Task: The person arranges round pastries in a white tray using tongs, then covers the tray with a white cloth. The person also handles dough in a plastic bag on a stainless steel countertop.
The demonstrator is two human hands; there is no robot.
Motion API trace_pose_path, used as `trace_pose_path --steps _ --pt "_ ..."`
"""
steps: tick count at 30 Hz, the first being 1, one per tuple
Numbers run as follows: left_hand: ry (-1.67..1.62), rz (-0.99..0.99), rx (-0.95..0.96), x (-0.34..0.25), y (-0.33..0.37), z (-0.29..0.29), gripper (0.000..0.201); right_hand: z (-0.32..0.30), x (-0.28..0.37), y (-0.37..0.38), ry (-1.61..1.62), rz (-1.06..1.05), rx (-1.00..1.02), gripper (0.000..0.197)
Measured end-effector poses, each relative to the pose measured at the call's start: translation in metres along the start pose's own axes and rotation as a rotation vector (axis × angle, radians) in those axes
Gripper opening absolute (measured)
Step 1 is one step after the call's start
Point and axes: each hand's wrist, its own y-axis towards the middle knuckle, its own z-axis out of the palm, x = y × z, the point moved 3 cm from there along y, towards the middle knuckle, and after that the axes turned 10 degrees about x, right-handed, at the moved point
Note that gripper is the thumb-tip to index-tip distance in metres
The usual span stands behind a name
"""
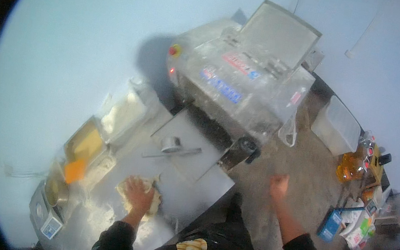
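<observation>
A pale lump of dough [154, 204] lies on the floury metal worktable [186, 194]. My left hand [138, 193] rests on top of it, fingers spread and pressed down onto its surface. To the right, beyond the table's edge, my right hand [279, 186] hangs in the air above the floor. Its fingers look curled into a loose fist, with nothing visible in them. Farther back on the table sit a small metal cup [171, 144] and a thin rod [171, 152], neither touched by a hand.
A floury metal dough machine [237, 74] with a raised lid stands behind the table. Along the left edge are a tub of white flour [123, 115], a tray of yellow flour [87, 145], an orange scraper [75, 170], a metal bowl [56, 192] and a scale [50, 227]. Oil bottles [351, 165] stand right.
</observation>
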Motion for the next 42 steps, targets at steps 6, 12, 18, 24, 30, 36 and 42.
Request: trace_pose_path --steps 6,12,18,24,30,36,42 --pt "0.101 -0.093 0.064 -0.030 -0.008 -0.002 0.091 -0.106 0.088 0.210 -0.101 -0.368 -0.149 0.040" --pt "-0.132 -0.480 0.090 -0.088 -0.047 0.030 0.100 -0.123 0.162 0.346 -0.397 -0.552 -0.228 0.040" --pt "-0.212 -0.582 -0.018 -0.146 -0.142 0.044 0.093 -0.178 0.237 0.369 0.117 -0.759 -0.179 0.023" --pt "-0.223 -0.778 -0.084 -0.161 -0.188 0.074 0.087 -0.366 0.278 0.341 0.761 -1.012 -0.505 0.025" --pt "-0.473 -0.475 -0.177 -0.216 -0.168 0.121 0.063 -0.379 0.176 0.327 0.219 -0.987 -0.714 0.022" --pt "-0.854 0.134 0.237 -0.329 -0.115 0.120 0.057 -0.202 0.046 0.189 -0.368 -0.674 0.612 0.020" --pt "-1.596 -0.225 0.708 -0.387 -0.156 0.059 0.064 -0.111 0.051 -0.017 0.009 -1.084 1.007 0.017"
